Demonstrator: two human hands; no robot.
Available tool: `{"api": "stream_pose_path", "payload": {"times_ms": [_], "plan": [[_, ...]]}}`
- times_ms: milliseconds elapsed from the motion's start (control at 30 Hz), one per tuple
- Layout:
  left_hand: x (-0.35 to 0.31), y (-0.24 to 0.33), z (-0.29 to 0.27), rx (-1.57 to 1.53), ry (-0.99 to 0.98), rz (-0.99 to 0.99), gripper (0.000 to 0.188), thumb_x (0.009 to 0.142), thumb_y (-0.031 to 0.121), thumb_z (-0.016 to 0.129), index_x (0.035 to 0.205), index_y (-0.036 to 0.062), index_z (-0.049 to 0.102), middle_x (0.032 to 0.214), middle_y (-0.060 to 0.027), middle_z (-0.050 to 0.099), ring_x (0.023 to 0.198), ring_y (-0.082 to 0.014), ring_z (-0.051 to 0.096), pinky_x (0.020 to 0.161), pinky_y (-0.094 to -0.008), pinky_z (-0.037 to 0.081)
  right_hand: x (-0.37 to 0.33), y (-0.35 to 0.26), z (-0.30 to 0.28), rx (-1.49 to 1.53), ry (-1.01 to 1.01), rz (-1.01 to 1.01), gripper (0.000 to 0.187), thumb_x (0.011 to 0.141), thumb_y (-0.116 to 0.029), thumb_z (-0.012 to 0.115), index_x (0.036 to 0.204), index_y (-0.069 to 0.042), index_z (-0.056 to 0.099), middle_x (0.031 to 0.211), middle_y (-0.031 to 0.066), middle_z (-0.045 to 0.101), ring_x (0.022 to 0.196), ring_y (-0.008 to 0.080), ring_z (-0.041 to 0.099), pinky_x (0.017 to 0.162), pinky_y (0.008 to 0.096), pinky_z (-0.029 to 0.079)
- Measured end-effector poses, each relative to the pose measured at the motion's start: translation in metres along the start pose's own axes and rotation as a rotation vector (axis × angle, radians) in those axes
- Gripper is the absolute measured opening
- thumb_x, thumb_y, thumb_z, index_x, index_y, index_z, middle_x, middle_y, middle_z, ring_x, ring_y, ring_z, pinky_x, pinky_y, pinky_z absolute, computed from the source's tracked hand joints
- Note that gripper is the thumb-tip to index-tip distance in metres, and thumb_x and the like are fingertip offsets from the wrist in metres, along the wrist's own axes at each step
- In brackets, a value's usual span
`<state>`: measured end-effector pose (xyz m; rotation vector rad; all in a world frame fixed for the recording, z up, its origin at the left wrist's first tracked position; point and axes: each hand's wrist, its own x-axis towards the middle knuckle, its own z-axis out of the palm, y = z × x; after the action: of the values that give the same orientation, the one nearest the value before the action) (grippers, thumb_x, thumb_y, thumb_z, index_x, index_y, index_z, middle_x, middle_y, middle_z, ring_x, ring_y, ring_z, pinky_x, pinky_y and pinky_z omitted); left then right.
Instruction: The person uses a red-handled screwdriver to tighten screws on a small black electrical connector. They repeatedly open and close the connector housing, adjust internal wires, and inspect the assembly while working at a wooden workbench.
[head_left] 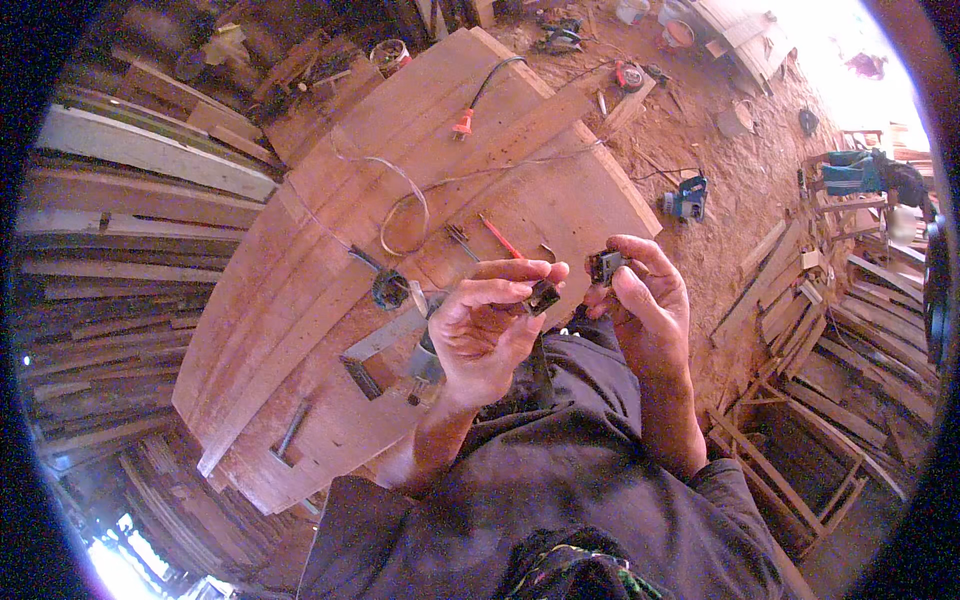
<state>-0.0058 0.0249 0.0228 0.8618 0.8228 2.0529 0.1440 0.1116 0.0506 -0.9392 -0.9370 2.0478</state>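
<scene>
My left hand (485, 325) pinches a small black boxy part (542, 297) between thumb and fingers, its hollow side facing up. Across a narrow gap, my right hand (648, 305) grips a small dark block with metal bits (605, 264) between thumb and forefinger. The two pieces are apart. Just beyond my left fingers, a thin red tool like a screwdriver (497, 234) lies on the wooden table (330, 250). Partly hidden behind my left wrist is a grey and dark power tool (422, 358); its exact kind I cannot make out.
On the table lie an orange plug (462, 124) with black cord, a looped pale wire (425, 205), a dark round part (390, 289) and a metal bar (291, 432). A blue power tool (687, 199) sits on the dusty floor. Stacked planks (130, 225) line the left.
</scene>
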Motion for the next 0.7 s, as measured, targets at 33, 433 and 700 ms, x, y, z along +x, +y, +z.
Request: {"api": "stream_pose_path", "payload": {"times_ms": [33, 433, 700], "plan": [[0.001, 0.000, 0.000, 0.034, -0.003, 0.011, 0.029, 0.086, -0.013, 0.059, 0.111, 0.0011, 0.056, 0.122, -0.0223, 0.056, 0.115, -0.0363, 0.060, 0.097, -0.0414, 0.052, 0.000, 0.000, 0.000, 0.001, -0.005, -0.001, 0.035, 0.094, -0.011, 0.060, 0.126, 0.002, 0.052, 0.105, 0.0198, 0.065, 0.077, 0.0203, 0.068, 0.067, 0.0293, 0.056], [-0.008, -0.001, -0.007, -0.104, 0.060, -0.114, 0.023, 0.090, -0.002, 0.062, 0.113, -0.0004, 0.055, 0.116, -0.0200, 0.062, 0.107, -0.0322, 0.065, 0.092, -0.0413, 0.053, -0.003, 0.004, 0.002, -0.004, 0.014, -0.025, 0.036, 0.094, -0.011, 0.061, 0.126, 0.002, 0.051, 0.105, 0.0172, 0.066, 0.078, 0.0180, 0.067, 0.069, 0.0288, 0.056], [-0.015, -0.005, -0.016, -0.276, 0.068, -0.221, 0.025, 0.094, 0.004, 0.059, 0.118, -0.0012, 0.054, 0.113, -0.0202, 0.064, 0.099, -0.0272, 0.067, 0.086, -0.0385, 0.055, -0.006, 0.007, 0.008, -0.041, -0.034, -0.050, 0.039, 0.090, -0.009, 0.067, 0.125, 0.001, 0.052, 0.106, 0.0168, 0.066, 0.087, 0.0203, 0.069, 0.077, 0.0310, 0.059]]}}
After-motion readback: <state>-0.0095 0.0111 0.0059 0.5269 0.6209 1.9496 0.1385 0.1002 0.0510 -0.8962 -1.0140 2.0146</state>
